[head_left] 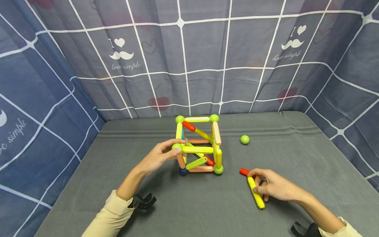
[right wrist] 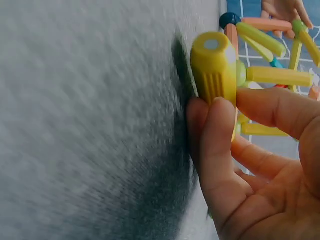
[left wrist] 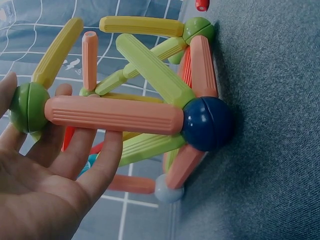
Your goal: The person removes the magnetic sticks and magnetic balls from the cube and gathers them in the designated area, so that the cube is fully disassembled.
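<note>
A cube-like frame of magnetic sticks and balls (head_left: 198, 150) stands mid-table, with a dark blue ball (left wrist: 207, 124) at its near lower left corner. At the corner above, my left hand (head_left: 158, 157) holds a green ball (left wrist: 29, 107), the thumb on one side and fingers behind the salmon stick (left wrist: 115, 115). Off to the right, my right hand (head_left: 275, 185) pinches a yellow magnetic stick (head_left: 257, 194) between thumb and fingers, close over the table. In the right wrist view the end of this yellow stick (right wrist: 215, 65) faces the camera. A red stick (head_left: 244, 171) lies by the fingertips, partly hidden.
A loose green ball (head_left: 244, 139) sits on the grey cloth-covered table (head_left: 189, 207) between the frame and the right side. Checked curtains (head_left: 201, 49) close off the back and both sides. Some sticks in the frame slant or jut out with free ends.
</note>
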`<act>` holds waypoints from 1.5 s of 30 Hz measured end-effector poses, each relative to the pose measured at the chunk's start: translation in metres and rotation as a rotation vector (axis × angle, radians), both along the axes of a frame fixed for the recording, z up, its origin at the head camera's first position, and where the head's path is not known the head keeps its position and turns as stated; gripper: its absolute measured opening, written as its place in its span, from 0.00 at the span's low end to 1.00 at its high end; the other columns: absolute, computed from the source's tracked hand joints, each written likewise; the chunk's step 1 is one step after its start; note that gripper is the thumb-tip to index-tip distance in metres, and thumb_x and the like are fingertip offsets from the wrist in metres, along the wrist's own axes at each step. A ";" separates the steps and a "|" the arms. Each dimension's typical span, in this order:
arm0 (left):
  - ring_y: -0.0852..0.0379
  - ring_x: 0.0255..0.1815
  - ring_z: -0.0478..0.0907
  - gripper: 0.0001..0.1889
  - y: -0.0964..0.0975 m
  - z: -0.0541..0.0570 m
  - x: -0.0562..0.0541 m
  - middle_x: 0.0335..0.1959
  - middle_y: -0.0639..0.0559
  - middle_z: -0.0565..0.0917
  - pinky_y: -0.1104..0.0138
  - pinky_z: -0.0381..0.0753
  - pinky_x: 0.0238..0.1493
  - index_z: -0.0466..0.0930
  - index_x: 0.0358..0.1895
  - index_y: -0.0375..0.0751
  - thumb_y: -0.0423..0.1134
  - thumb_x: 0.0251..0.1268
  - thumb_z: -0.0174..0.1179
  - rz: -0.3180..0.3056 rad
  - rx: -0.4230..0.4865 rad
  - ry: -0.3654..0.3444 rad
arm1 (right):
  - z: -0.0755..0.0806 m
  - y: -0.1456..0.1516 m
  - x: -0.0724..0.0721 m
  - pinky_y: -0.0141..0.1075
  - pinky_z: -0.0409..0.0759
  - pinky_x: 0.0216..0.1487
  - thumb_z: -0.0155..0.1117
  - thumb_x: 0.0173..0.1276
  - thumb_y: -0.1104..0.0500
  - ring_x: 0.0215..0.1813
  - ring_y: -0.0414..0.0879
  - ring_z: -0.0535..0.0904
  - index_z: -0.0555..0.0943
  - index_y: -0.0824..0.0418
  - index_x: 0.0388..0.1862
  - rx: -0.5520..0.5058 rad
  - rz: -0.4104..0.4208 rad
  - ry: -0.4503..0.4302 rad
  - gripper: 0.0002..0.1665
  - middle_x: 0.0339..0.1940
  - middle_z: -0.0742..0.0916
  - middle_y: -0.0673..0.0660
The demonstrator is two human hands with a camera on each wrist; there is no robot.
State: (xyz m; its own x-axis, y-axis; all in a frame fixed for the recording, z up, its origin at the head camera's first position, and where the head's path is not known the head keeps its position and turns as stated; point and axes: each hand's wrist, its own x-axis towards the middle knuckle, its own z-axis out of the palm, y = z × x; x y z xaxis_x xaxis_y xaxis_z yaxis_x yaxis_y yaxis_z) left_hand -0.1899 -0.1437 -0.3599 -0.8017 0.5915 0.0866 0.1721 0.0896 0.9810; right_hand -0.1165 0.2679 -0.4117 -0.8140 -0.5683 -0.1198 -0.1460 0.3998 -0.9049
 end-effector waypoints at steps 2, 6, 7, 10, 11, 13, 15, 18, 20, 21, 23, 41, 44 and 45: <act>0.35 0.55 0.77 0.21 0.001 -0.001 0.000 0.60 0.40 0.76 0.56 0.79 0.56 0.72 0.66 0.38 0.40 0.75 0.56 -0.002 0.002 -0.001 | 0.000 0.000 -0.004 0.41 0.81 0.22 0.65 0.64 0.68 0.20 0.44 0.78 0.71 0.76 0.59 0.004 -0.027 -0.009 0.26 0.31 0.78 0.60; 0.37 0.55 0.77 0.20 0.001 -0.001 0.000 0.59 0.40 0.77 0.56 0.79 0.56 0.72 0.66 0.39 0.41 0.75 0.56 0.003 -0.004 0.002 | 0.001 0.001 -0.011 0.41 0.82 0.23 0.65 0.65 0.67 0.22 0.47 0.79 0.69 0.78 0.60 0.014 -0.055 -0.021 0.28 0.30 0.78 0.60; 0.38 0.55 0.77 0.20 0.001 -0.001 0.000 0.59 0.40 0.77 0.56 0.79 0.56 0.73 0.66 0.39 0.41 0.75 0.56 0.005 -0.006 0.004 | 0.001 0.001 -0.012 0.41 0.82 0.23 0.65 0.65 0.66 0.22 0.47 0.79 0.69 0.78 0.61 0.016 -0.060 -0.022 0.28 0.30 0.79 0.60; 0.41 0.55 0.77 0.20 0.001 -0.001 0.000 0.61 0.39 0.75 0.56 0.78 0.56 0.73 0.66 0.39 0.41 0.75 0.56 0.007 -0.007 0.006 | 0.001 0.001 -0.012 0.40 0.81 0.23 0.66 0.65 0.66 0.22 0.46 0.78 0.69 0.78 0.59 0.034 -0.061 0.000 0.28 0.29 0.79 0.59; 0.42 0.55 0.77 0.21 0.000 -0.001 0.000 0.62 0.39 0.75 0.56 0.79 0.56 0.73 0.66 0.39 0.41 0.75 0.56 0.007 -0.008 0.006 | 0.001 0.001 -0.012 0.40 0.81 0.22 0.66 0.65 0.66 0.22 0.45 0.78 0.70 0.78 0.59 0.039 -0.057 0.007 0.28 0.29 0.79 0.59; 0.43 0.55 0.78 0.21 0.000 -0.001 0.000 0.64 0.38 0.73 0.56 0.78 0.56 0.72 0.66 0.39 0.41 0.75 0.56 0.006 -0.009 0.007 | 0.001 0.000 -0.011 0.40 0.81 0.22 0.67 0.65 0.65 0.22 0.45 0.78 0.70 0.78 0.58 0.049 -0.054 0.008 0.27 0.29 0.79 0.59; 0.44 0.55 0.78 0.21 0.000 -0.001 0.000 0.64 0.37 0.73 0.56 0.78 0.57 0.72 0.66 0.38 0.41 0.75 0.56 0.004 -0.009 0.007 | 0.001 0.000 -0.010 0.40 0.81 0.22 0.67 0.65 0.65 0.23 0.46 0.78 0.71 0.77 0.58 0.058 -0.054 0.008 0.26 0.29 0.79 0.59; 0.44 0.54 0.78 0.21 0.000 -0.001 -0.001 0.63 0.37 0.73 0.56 0.78 0.57 0.72 0.66 0.38 0.41 0.76 0.55 0.002 -0.009 0.007 | 0.002 -0.001 -0.011 0.40 0.80 0.20 0.66 0.68 0.63 0.22 0.46 0.78 0.72 0.76 0.58 0.077 -0.079 0.025 0.25 0.28 0.79 0.58; 0.44 0.54 0.78 0.21 0.001 -0.001 -0.001 0.63 0.38 0.74 0.56 0.78 0.57 0.72 0.66 0.38 0.41 0.76 0.55 0.002 -0.008 0.005 | 0.004 -0.001 -0.012 0.40 0.80 0.19 0.65 0.69 0.62 0.22 0.45 0.77 0.74 0.74 0.57 0.092 -0.114 0.067 0.22 0.27 0.79 0.57; 0.43 0.54 0.78 0.21 0.001 -0.001 -0.001 0.63 0.38 0.74 0.56 0.78 0.57 0.72 0.66 0.38 0.41 0.76 0.55 0.001 -0.006 0.004 | 0.005 -0.001 -0.013 0.39 0.79 0.19 0.65 0.69 0.62 0.21 0.45 0.77 0.75 0.72 0.56 0.099 -0.135 0.093 0.21 0.26 0.79 0.57; 0.43 0.54 0.78 0.21 0.001 -0.001 -0.001 0.62 0.38 0.74 0.55 0.78 0.57 0.72 0.66 0.38 0.41 0.75 0.56 -0.001 -0.004 0.003 | 0.007 -0.001 -0.016 0.39 0.79 0.18 0.66 0.69 0.62 0.21 0.45 0.76 0.77 0.70 0.53 0.112 -0.178 0.145 0.18 0.26 0.78 0.57; 0.37 0.55 0.77 0.21 0.002 0.000 -0.001 0.59 0.40 0.77 0.52 0.77 0.57 0.71 0.66 0.37 0.41 0.76 0.55 -0.007 -0.016 0.016 | 0.001 -0.006 -0.055 0.32 0.69 0.22 0.74 0.59 0.62 0.21 0.38 0.70 0.86 0.60 0.36 0.320 -0.269 0.355 0.07 0.23 0.79 0.47; 0.38 0.54 0.78 0.20 0.001 0.000 -0.001 0.56 0.39 0.79 0.45 0.75 0.57 0.73 0.66 0.40 0.40 0.76 0.55 -0.001 -0.023 0.024 | 0.001 -0.004 -0.057 0.32 0.67 0.22 0.73 0.61 0.60 0.21 0.39 0.70 0.85 0.61 0.41 0.359 -0.306 0.370 0.10 0.22 0.79 0.47; 0.38 0.54 0.78 0.20 0.001 0.000 -0.001 0.55 0.40 0.79 0.44 0.75 0.57 0.73 0.66 0.40 0.41 0.76 0.55 0.002 -0.027 0.024 | 0.001 -0.003 -0.058 0.32 0.67 0.21 0.73 0.62 0.60 0.20 0.39 0.70 0.85 0.62 0.43 0.360 -0.314 0.361 0.12 0.22 0.79 0.47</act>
State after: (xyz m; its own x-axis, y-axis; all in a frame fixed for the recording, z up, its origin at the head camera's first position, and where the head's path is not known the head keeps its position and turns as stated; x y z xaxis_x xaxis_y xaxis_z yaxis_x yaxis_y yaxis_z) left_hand -0.1905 -0.1429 -0.3594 -0.8005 0.5925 0.0901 0.1955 0.1161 0.9738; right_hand -0.1743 0.2645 -0.4109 -0.9617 -0.2686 0.0550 -0.2438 0.7461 -0.6196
